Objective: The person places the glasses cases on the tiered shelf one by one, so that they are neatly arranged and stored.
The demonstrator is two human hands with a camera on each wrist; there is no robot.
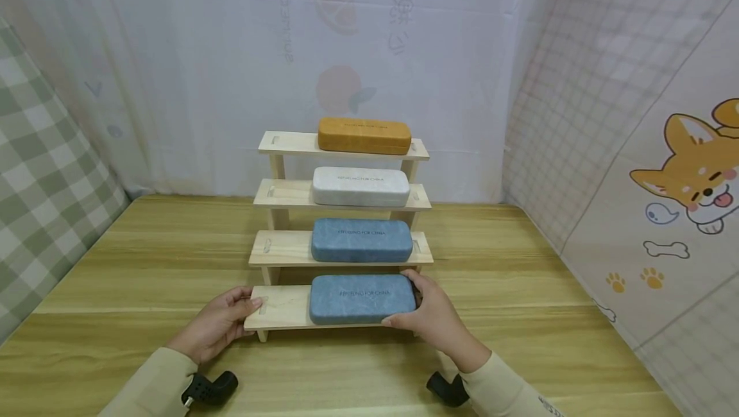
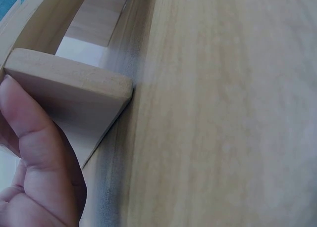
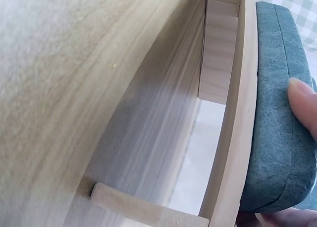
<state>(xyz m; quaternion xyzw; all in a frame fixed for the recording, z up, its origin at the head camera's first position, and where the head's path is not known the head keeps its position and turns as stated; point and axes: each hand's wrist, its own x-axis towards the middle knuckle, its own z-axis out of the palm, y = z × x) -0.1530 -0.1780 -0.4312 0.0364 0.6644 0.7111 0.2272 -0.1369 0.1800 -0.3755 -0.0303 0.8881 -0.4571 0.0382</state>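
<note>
A stepped wooden display stand (image 1: 280, 306) carries one glasses case on each of its shelves. On the bottom shelf lies a blue glasses case (image 1: 362, 299), lettered on its lid. My right hand (image 1: 433, 314) grips the case's right end, thumb at the front and fingers at the back; the right wrist view shows the thumb (image 3: 303, 103) against the case's side. At the shelf's left end, my left hand (image 1: 216, 324) holds the board, thumb on top. Its other fingers are partly hidden. Above sit another blue case (image 1: 362, 240), a white case (image 1: 360, 187) and an orange-brown case (image 1: 364, 135).
The stand is on a wood-grain table (image 1: 144, 263), close to a white curtain (image 1: 219, 83) behind. A green checked cloth (image 1: 52, 160) hangs at the left, and a printed cloth with a cartoon dog (image 1: 701, 179) at the right.
</note>
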